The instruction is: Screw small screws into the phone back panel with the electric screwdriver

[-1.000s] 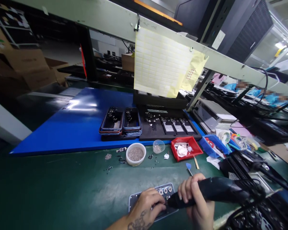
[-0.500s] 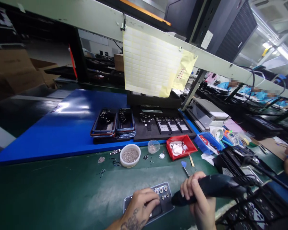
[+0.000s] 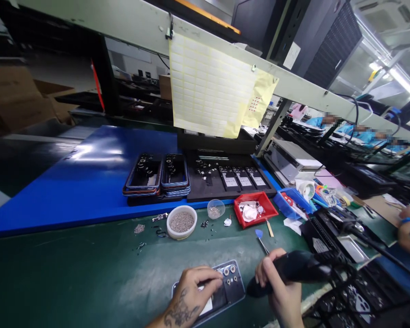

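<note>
A phone back housing with round camera rings lies on the green mat near the front edge. My left hand rests on its left part, fingers curled over it and pressing it down. My right hand is wrapped round a black electric screwdriver, whose tip sits just right of the housing, lifted slightly off it. The screwdriver's cable runs off to the right.
A white bowl of screws, a small clear cup and a red tray stand behind. Stacked phone frames and a black parts tray sit on the blue board. Another person's hand is at right.
The screwdriver tip has drawn back to the right off the housing. My left hand has slid a little left along the housing. The view has shifted right.
</note>
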`<state>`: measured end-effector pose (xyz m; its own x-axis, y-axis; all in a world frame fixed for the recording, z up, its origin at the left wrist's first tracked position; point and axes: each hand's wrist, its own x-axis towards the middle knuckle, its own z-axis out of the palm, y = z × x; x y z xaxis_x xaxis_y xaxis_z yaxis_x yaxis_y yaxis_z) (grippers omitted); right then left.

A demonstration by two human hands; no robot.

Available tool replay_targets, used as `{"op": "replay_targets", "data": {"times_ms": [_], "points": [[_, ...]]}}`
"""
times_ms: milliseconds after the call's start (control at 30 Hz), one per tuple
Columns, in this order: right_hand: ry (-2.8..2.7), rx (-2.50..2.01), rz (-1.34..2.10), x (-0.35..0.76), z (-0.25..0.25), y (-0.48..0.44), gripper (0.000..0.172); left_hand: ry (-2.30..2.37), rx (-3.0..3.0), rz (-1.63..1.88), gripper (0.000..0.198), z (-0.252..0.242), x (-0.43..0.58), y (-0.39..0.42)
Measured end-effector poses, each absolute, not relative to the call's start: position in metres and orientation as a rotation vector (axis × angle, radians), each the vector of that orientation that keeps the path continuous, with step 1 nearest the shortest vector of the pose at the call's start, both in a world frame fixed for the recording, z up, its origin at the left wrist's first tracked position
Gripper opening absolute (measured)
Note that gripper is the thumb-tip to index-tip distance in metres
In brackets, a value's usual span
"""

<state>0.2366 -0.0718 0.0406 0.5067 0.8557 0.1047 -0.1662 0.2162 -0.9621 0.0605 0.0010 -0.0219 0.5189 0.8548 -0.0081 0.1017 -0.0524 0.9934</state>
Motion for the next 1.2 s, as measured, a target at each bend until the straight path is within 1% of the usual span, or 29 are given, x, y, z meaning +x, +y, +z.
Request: {"op": "replay_targets", "data": {"times_ms": [100, 267, 467, 800, 933, 1100, 1200], "points": [[-0.754, -1.153, 0.791, 0.235, 0.039, -0.073, 0.023, 0.867, 1.321, 0.730, 0.011, -0.022, 0.062, 0.002], [-0.767, -1.273, 0.699, 0.225, 0.037, -0.077, 0.026, 0.813, 1.075, 0.700, 0.024, -0.020, 0.064, 0.005], [-0.767, -1.361, 0.629, 0.216, 0.039, -0.076, 0.030, 0.748, 0.951, 0.696, 0.039, -0.023, 0.064, 0.006], [-0.775, -1.374, 0.639, 0.218, 0.037, -0.076, 0.028, 0.700, 0.910, 0.656, 0.046, -0.036, 0.065, 0.008], [-0.806, -1.359, 0.603, 0.221, 0.033, -0.077, 0.028, 0.699, 0.951, 0.617, 0.048, -0.031, 0.066, 0.005], [-0.809, -1.332, 0.647, 0.222, 0.033, -0.078, 0.027, 0.716, 1.038, 0.570, 0.054, -0.020, 0.067, -0.005], [-0.765, -1.342, 0.690, 0.225, 0.033, -0.079, 0.028, 0.727, 1.083, 0.571, 0.049, -0.019, 0.067, -0.009]]}}
